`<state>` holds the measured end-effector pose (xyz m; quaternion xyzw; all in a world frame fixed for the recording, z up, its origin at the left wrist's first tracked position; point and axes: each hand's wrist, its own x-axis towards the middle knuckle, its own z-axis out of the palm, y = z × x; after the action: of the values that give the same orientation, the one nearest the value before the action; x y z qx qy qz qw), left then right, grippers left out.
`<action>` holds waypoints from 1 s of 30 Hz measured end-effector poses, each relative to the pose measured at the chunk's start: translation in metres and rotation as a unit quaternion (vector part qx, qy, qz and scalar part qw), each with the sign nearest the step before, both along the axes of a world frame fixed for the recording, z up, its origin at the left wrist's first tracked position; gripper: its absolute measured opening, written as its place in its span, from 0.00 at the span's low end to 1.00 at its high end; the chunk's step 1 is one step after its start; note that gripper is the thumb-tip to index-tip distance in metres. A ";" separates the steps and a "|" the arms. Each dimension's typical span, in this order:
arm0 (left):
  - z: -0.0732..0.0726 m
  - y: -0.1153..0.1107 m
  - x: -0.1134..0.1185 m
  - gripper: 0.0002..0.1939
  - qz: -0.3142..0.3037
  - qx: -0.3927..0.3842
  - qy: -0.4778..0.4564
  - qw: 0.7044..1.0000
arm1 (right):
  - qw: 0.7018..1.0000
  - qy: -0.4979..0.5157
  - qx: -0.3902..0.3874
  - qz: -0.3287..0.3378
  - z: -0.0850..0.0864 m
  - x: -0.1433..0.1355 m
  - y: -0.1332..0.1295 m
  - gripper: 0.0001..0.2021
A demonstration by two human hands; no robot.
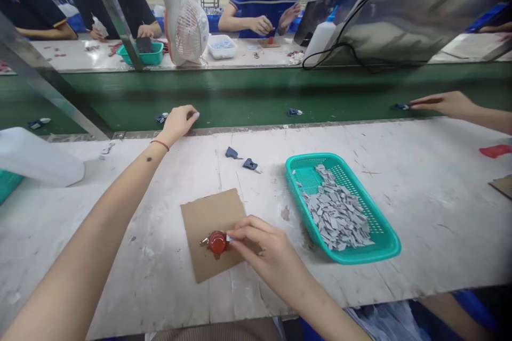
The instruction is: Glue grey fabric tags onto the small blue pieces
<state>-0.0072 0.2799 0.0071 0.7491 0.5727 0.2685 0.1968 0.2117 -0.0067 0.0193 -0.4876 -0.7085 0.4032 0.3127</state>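
Note:
My left hand [181, 121] reaches over the far edge of the table, at the green belt. Its fingers are bent together, and whatever they may hold is hidden. Close to its wrist, a small dark blue piece with a pale tab [161, 117] lies on the belt. My right hand [269, 245] pinches a small pale grey chip [229, 238] at the side of a round red cap [217, 242]. Wet brownish liquid surrounds the cap on a cardboard square [216, 212]. Two dark blue pieces [250, 164] lie on the table beyond the cardboard.
A teal basket [394, 245] of grey chips stands to the right. On the green belt [248, 96] lie more blue pieces [295, 112]; a co-worker's hand [450, 104] touches one. At left are a white bottle [40, 157] and a metal post [52, 80]. Several people sit opposite.

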 end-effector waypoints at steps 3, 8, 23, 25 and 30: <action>0.009 -0.040 -0.012 0.13 0.021 -0.036 -0.140 0.989 | 1.000 -0.007 0.006 0.011 -0.002 -0.009 -0.001 0.08; 0.011 -0.134 -0.032 0.16 0.056 -0.210 -0.423 0.880 | 0.998 -0.048 0.019 0.031 -0.008 -0.018 -0.003 0.09; 0.014 -0.309 0.010 0.09 0.073 -0.257 -0.652 0.710 | 0.938 0.254 -0.201 -0.120 0.029 -0.034 -0.004 0.11; 0.015 -0.313 0.019 0.08 0.077 -0.246 -0.674 0.692 | 0.940 0.265 -0.183 -0.111 0.036 -0.039 -0.006 0.09; 0.017 -0.316 0.025 0.07 0.075 -0.225 -0.691 0.683 | 0.956 0.245 -0.139 -0.084 0.048 -0.044 -0.010 0.05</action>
<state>0.0177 -0.0360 0.0244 0.2393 0.3719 0.5868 0.6783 0.1673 -0.0165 0.0670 -0.4705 -0.5033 0.5770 0.4386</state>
